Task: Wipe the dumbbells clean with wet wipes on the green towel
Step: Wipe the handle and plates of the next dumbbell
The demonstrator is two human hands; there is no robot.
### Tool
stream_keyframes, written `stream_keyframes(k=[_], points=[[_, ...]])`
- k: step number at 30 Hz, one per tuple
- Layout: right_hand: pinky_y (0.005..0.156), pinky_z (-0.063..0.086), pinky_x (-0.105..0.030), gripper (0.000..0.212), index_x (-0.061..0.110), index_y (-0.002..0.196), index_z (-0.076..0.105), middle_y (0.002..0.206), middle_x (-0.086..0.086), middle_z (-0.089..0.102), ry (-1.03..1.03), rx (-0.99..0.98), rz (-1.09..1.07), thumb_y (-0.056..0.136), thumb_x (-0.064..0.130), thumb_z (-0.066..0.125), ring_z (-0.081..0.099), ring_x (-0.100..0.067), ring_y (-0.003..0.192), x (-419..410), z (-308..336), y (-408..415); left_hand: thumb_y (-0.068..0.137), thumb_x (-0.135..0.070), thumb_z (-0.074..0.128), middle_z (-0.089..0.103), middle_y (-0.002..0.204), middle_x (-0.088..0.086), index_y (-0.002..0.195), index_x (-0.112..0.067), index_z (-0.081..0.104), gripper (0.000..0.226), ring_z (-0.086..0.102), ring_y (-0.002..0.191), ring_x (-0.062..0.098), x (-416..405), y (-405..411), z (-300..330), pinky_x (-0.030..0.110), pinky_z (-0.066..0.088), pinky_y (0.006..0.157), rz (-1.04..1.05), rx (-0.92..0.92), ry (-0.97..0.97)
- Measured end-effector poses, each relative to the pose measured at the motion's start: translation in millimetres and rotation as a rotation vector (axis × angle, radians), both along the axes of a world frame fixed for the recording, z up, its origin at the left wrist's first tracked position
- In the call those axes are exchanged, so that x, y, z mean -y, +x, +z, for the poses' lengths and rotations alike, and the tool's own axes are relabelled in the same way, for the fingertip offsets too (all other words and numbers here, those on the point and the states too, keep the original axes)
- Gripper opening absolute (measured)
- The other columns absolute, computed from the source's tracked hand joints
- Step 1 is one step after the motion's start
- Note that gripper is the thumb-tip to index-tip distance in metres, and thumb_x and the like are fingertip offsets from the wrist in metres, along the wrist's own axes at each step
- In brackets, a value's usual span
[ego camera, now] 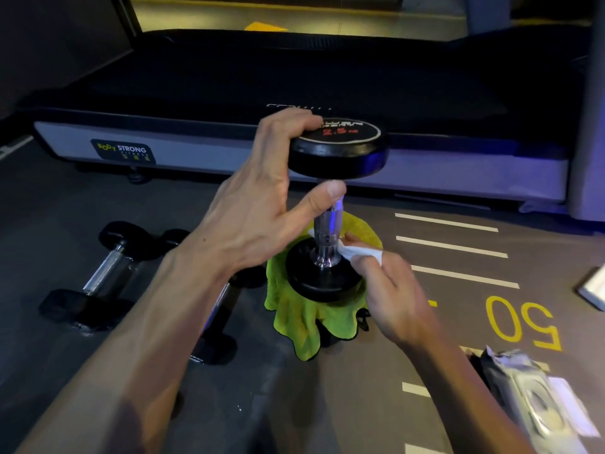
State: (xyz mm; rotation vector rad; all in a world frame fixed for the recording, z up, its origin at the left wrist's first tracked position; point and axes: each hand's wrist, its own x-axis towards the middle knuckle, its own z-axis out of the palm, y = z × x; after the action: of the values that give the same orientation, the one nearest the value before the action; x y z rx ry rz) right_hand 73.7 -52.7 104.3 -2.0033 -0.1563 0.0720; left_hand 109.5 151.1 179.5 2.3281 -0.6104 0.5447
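A black dumbbell [339, 152] with a chrome handle stands upright on the green towel [301, 319], which is draped over a low dark object. My left hand [262, 204] grips its top head, fingers over the rim and thumb against the handle. My right hand [389, 293] presses a white wet wipe [358, 252] against the lower end of the handle, just above the bottom head.
Two more dumbbells [98, 276] lie on the grey floor at the left, one partly hidden under my left forearm. A wet wipes pack [537, 398] lies at the lower right. A treadmill base [203, 152] spans the back. Yellow and white floor markings run at the right.
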Motion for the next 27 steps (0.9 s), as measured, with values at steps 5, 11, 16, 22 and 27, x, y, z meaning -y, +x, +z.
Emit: stream_keyframes(k=[5,11,16,22,27], points=[[0.103,0.033,-0.003,0.041,0.026,0.113,0.078,0.115,0.031,0.07,0.006,0.058,-0.026,0.096,0.026,0.041,0.044,0.026,0.124,-5.5,-4.1,-5.8,0.095,-0.068,0.048,0.028,0.162,-0.009,0.154,-0.028,0.024,0.075,0.047,0.136,0.006,-3.8,-7.4,2.7,0.038,0.051,0.097,-0.006,-0.046,-0.001],[0.119,0.036,-0.038,0.059,0.019,0.144,0.058,0.152,0.006,0.055,-0.304,0.288,-0.08,0.096,0.029,0.025,0.038,-0.014,0.15,-28.0,-7.3,-30.7,0.096,-0.062,0.056,0.032,0.157,-0.01,0.152,-0.028,0.032,0.069,0.051,0.128,0.006,15.5,-9.8,1.3,0.035,0.048,0.089,0.101,-0.044,-0.1],[0.123,0.029,-0.044,0.069,0.005,0.152,0.047,0.159,-0.011,0.045,-0.542,0.359,-0.114,0.091,0.033,0.032,0.034,-0.025,0.153,-44.4,-13.7,-63.2,0.095,-0.06,0.059,0.037,0.153,-0.008,0.15,-0.025,0.038,0.069,0.05,0.124,0.002,26.8,-8.5,3.5,0.031,0.048,0.084,0.101,-0.017,-0.112],[0.128,0.021,-0.039,0.068,0.01,0.154,0.047,0.162,-0.003,0.042,-0.487,0.318,-0.155,0.092,0.034,0.028,0.029,-0.014,0.155,-27.8,-19.4,-55.7,0.094,-0.059,0.063,0.035,0.154,-0.004,0.15,-0.021,0.042,0.071,0.051,0.125,0.005,40.1,-12.9,3.4,0.034,0.054,0.085,0.068,0.01,-0.117],[0.121,0.024,-0.04,0.067,0.002,0.148,0.052,0.156,-0.016,0.05,-0.631,0.382,-0.136,0.09,0.032,0.036,0.043,-0.03,0.148,-41.5,-16.6,-67.9,0.093,-0.059,0.065,0.036,0.153,-0.005,0.148,-0.023,0.044,0.069,0.053,0.124,0.007,45.5,-12.6,5.8,0.038,0.059,0.082,0.071,0.029,-0.11]])
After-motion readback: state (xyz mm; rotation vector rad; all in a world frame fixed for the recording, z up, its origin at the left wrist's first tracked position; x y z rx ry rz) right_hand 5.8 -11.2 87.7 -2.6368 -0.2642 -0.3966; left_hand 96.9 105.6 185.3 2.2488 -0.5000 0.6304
